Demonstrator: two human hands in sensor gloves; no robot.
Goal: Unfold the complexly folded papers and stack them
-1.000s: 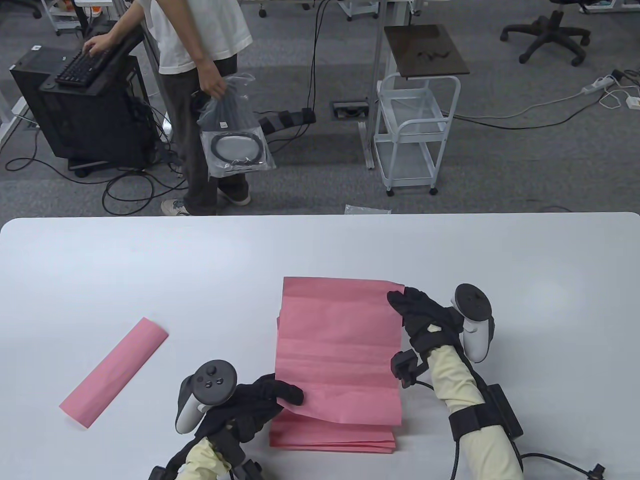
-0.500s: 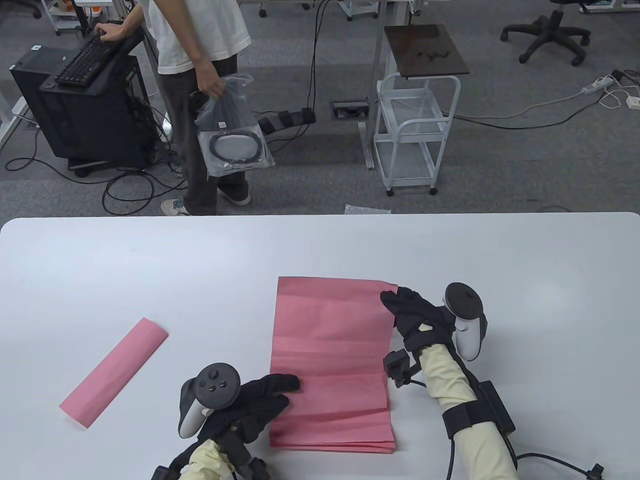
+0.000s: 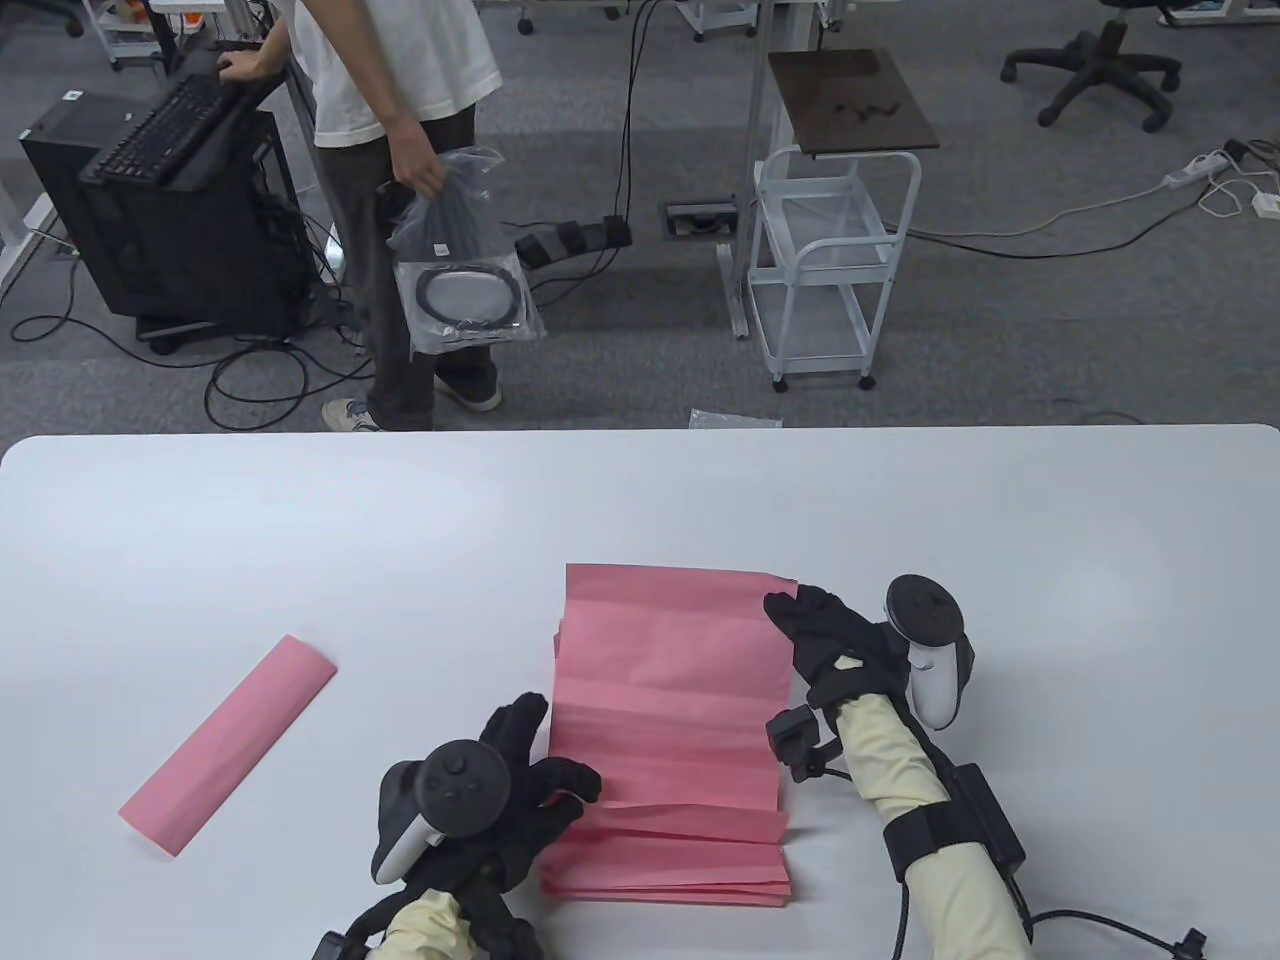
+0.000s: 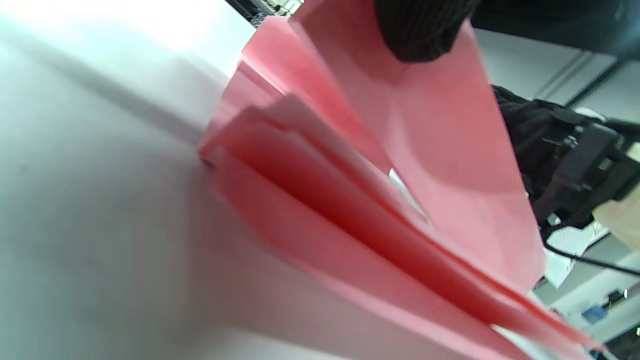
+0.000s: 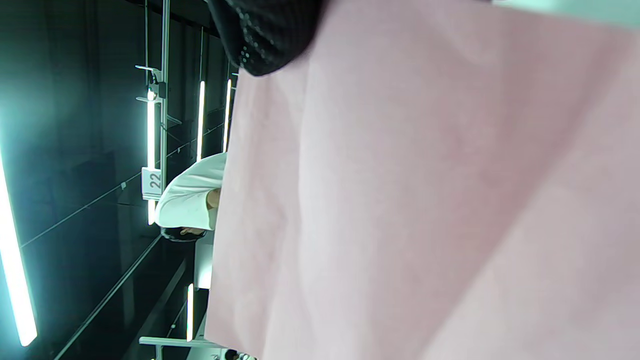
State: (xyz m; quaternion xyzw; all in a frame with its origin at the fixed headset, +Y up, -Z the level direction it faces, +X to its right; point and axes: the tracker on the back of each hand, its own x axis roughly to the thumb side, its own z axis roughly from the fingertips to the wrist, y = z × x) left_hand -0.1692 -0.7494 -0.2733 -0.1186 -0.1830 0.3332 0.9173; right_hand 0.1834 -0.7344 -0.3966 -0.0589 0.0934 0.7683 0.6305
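Fingers of the left hand [image 3: 520, 790], spread since a moment ago, pinch the pink sheet [image 3: 665, 690]; right hand [image 3: 830, 640] still pinches its corner above the white table [image 3: 300, 540].

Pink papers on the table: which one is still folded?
The narrow pink strip lying alone at the table's left, touched by neither hand. The others are unfolded sheets in the stack between the hands.

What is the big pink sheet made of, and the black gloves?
The pink sheet looks like thin matte paper: it keeps sharp crease lines and bends where lifted. The glove on the left hand and on the right hand look like black knitted fabric; a ribbed weave shows on the fingers.
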